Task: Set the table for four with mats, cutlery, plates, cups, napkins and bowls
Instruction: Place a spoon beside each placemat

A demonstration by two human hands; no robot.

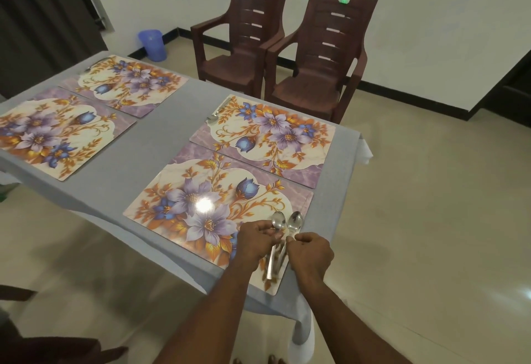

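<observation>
While both spoons [283, 225] hover over the near mat [172, 205], the left hand [255, 244] pinches one neck and the right hand [311, 251] curls on the other. Handles overlap; separating them hastily could tip one off the table edge [339, 191].

Bare forearms [218, 306], no sleeves, barefoot.

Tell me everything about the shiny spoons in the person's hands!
The two spoons look like polished steel. Their oval bowls point away from the person, side by side over the near floral placemat. The left hand pinches the left spoon's neck, and the right hand pinches the other. The handles run back between the hands, with an end showing below.
</observation>
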